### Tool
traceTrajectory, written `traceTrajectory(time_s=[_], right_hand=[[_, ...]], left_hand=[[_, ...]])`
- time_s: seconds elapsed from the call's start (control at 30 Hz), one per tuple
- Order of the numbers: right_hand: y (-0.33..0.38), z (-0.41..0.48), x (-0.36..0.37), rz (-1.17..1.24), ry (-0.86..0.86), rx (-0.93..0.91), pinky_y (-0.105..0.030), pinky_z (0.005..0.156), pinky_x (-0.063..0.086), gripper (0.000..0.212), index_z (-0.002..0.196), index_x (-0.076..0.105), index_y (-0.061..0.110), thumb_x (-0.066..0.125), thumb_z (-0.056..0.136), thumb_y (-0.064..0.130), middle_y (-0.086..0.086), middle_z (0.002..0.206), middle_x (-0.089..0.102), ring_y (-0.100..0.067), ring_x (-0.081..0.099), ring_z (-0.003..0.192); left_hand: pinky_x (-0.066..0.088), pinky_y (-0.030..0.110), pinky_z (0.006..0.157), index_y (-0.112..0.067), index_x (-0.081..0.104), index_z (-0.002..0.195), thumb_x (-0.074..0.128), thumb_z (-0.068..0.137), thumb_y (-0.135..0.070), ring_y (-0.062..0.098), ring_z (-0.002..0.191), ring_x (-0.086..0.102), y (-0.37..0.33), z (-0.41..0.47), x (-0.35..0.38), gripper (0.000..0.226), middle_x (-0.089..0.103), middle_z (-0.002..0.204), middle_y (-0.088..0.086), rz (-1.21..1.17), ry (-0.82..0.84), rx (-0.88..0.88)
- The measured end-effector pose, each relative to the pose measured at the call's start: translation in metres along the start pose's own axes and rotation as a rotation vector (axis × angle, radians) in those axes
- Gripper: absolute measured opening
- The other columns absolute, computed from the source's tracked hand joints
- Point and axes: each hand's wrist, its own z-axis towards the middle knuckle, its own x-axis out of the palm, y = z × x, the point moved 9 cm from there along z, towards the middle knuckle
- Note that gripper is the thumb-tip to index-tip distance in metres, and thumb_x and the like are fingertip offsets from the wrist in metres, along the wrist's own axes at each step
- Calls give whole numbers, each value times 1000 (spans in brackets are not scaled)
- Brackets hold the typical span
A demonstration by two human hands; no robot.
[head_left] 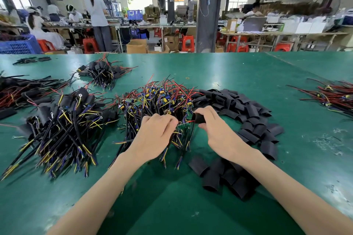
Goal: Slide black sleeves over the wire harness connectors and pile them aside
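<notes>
Black sleeve (199, 118) sits pinched between the thumb and fingers of your right hand (217, 131), its mouth facing the small green board (183, 126) that your left hand (155, 132) grips with curled fingers. Both hands hover over the near edge of the unsleeved harness heap (162, 97). Loose sleeves (250, 118) lie just to its right, and sleeved harnesses (65, 126) are piled at left on the green table (248, 70).

Head-worn wide view, forward and down, close over the table (229, 74).
</notes>
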Motion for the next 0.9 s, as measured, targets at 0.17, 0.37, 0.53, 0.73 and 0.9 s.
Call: traceTrajectory(time_s=[0.17, 0.37, 0.53, 0.73, 0.9], right_hand=[[-4, 0, -2, 19, -26, 9, -13, 91, 42, 68, 120, 39, 22, 45, 72, -27, 14, 106, 30, 22, 40, 97], [6, -2, 3, -63, 53, -28, -1, 76, 27, 39, 126, 44, 5, 50, 90, -8, -5, 107, 44, 2, 33, 79], [8, -4, 4, -122, 91, -26, -1, 77, 23, 38, 129, 45, 5, 50, 92, -4, -8, 113, 48, 0, 32, 84], [10, -3, 3, -110, 73, 17, -29, 78, 38, 36, 130, 45, 9, 51, 94, 7, -6, 117, 48, -22, 51, 92], [11, -3, 2, -93, 56, 55, -36, 87, 40, 36, 131, 46, 8, 51, 95, 14, -7, 121, 50, -28, 53, 100]], left_hand=[[38, 24, 71, -3, 60, 81, 42, 100, -28, 4, 74, 55, 4, 1, 9, 36, 65, 80, 2, -246, 124, -58], [39, 18, 80, -15, 65, 105, 56, 94, -19, 9, 86, 56, 10, 5, -1, 15, 59, 94, -3, -309, 4, -78], [43, 24, 79, -30, 60, 97, 62, 89, -11, 10, 81, 55, 6, 4, -2, 21, 58, 88, -1, -403, -26, -37], [42, 27, 78, -26, 62, 97, 60, 90, -13, 12, 80, 54, 4, 4, -3, 14, 57, 88, -1, -379, -42, -33], [40, 17, 75, -18, 65, 100, 61, 90, -11, 5, 80, 53, 1, 3, -4, 13, 57, 87, -4, -380, -39, -16]])
